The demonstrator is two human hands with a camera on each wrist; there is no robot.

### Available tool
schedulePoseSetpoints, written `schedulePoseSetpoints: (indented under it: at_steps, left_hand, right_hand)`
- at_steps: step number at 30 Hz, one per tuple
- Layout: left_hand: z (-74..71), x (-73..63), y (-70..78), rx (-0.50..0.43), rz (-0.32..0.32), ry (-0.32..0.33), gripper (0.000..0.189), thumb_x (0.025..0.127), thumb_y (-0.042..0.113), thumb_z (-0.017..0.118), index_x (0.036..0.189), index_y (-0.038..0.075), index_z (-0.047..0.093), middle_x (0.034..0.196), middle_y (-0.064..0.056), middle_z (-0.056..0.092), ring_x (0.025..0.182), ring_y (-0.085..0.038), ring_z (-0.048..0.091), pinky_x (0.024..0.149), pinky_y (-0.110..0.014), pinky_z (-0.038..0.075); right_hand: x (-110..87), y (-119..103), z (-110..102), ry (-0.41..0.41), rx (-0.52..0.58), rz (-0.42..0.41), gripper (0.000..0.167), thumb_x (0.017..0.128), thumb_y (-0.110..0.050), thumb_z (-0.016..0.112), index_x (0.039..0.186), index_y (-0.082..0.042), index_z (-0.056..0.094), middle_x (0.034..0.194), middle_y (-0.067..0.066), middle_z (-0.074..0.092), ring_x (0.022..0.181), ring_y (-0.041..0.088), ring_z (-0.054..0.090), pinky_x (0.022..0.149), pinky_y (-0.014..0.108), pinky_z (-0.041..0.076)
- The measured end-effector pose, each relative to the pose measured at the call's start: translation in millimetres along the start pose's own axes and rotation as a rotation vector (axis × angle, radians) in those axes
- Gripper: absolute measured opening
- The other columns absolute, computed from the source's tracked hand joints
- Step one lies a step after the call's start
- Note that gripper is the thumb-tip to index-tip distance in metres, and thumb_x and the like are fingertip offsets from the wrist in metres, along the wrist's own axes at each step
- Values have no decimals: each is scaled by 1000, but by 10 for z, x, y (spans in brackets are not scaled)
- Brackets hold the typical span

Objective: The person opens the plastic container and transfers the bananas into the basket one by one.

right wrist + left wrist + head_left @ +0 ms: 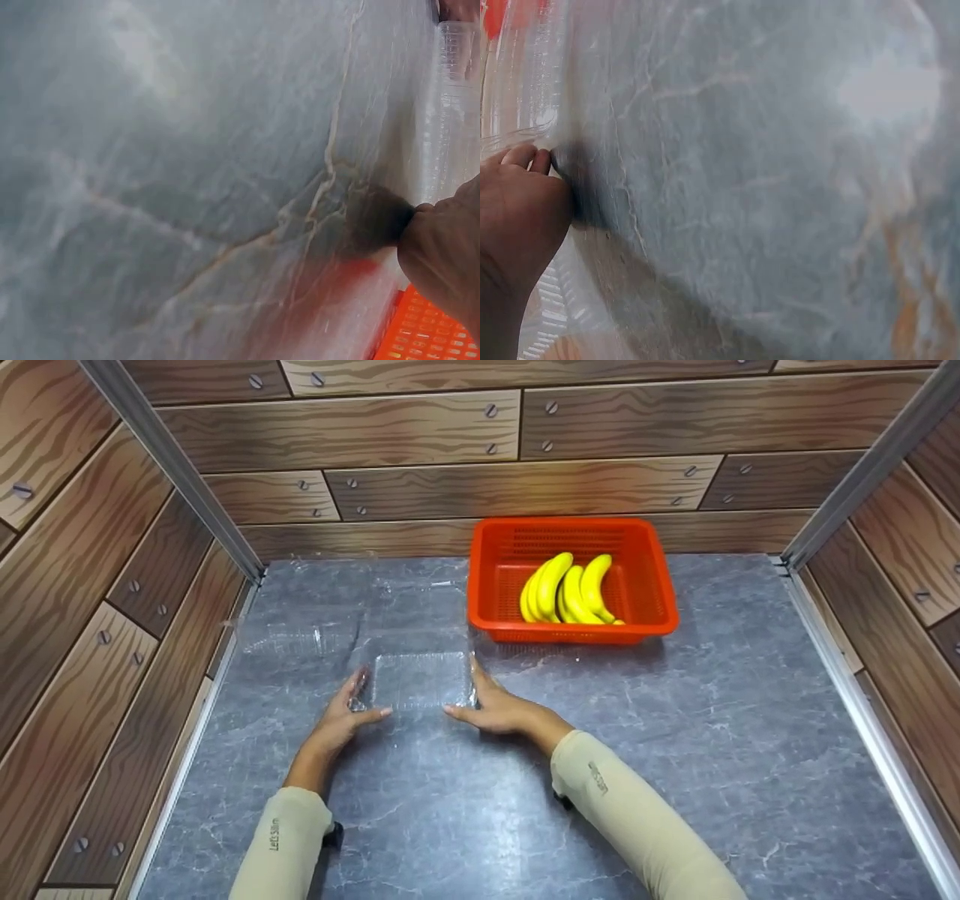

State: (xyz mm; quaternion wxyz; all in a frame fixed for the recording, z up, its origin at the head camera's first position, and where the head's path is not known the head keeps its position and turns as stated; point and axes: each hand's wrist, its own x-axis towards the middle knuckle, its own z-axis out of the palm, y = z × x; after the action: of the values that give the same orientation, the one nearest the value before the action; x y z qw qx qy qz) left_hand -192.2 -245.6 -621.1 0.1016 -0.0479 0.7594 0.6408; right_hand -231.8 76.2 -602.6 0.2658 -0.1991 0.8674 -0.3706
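Observation:
A clear plastic clamshell container (420, 682) stands on the grey tabletop with its lid raised or folded back on the far side; the transparent lid's exact outline is hard to make out. My left hand (346, 718) holds its left side, thumb at the near corner. On the opposite side my right hand (499, 706) grips it the same way. Both wrist views catch the ribbed plastic wall beside the fingers. Inside the container I see nothing. Yellow bananas (553, 585) lie in a red basket (574, 631) behind and right of my right hand.
Another clear plastic container (300, 639) lies left of the held one, near the left wall. Wood-patterned panels (420, 431) enclose the back and sides, with metal rails (855, 675) along the edges. Grey marbled tabletop (465, 825) extends in front.

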Motion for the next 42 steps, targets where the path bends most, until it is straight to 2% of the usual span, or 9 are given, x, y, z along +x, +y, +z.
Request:
schedulePoseSetpoints:
  at_steps: [4,10,18,24,27,31,35,42]
  left_hand:
    - [39,16,-8,11,-13,64,98,93,16,83,171,8,23,178,-14,27,170,-32,12,140,-49,8]
    - [120,56,-4,25,-6,153,94,94,25,84,169,6,29,175,-17,35,167,-34,22,139,-47,18]
    - [157,137,-10,27,5,220,90,95,25,83,167,4,33,172,-18,40,167,-33,25,139,-44,19]
    - [209,198,-2,101,0,281,87,96,31,82,165,5,38,168,-18,46,164,-34,31,137,-46,24]
    - [236,228,-2,180,-36,324,84,96,42,80,164,10,43,168,-15,48,163,-34,34,136,-48,26]
    - [259,266,-10,251,-85,372,78,96,54,76,159,17,51,165,-12,52,159,-35,39,136,-56,14]
    - [277,287,-19,232,-77,388,73,95,52,77,155,16,56,161,-13,57,156,-35,44,134,-60,6]
    - [284,332,-3,203,-31,401,67,95,46,80,151,13,60,157,-17,60,153,-34,49,133,-51,30]
  right_hand:
    - [58,12,-4,29,-8,7,120,96,-81,52,171,-16,-15,182,14,-5,169,41,2,139,56,9]
    - [132,18,-12,58,4,21,111,100,-78,46,171,-18,-15,182,12,-4,170,37,3,139,54,10]
    - [207,3,18,81,12,32,109,102,-78,41,172,-14,-12,182,11,-6,170,37,0,139,55,9]
    - [265,11,2,122,26,42,107,103,-76,41,172,-13,-10,182,12,-5,169,40,0,139,55,7]
    - [283,22,12,123,18,36,104,105,-73,40,172,-12,-11,182,13,-5,169,42,1,139,54,7]
    - [315,38,50,140,5,12,97,108,-65,40,172,-9,-8,182,14,-3,169,43,4,139,53,9]
    - [355,38,68,174,-17,4,93,110,-59,40,172,-6,-5,182,17,1,167,46,9,139,54,10]
    - [375,35,47,195,-38,31,93,110,-61,39,172,-7,-6,181,19,3,167,48,10,139,55,10]
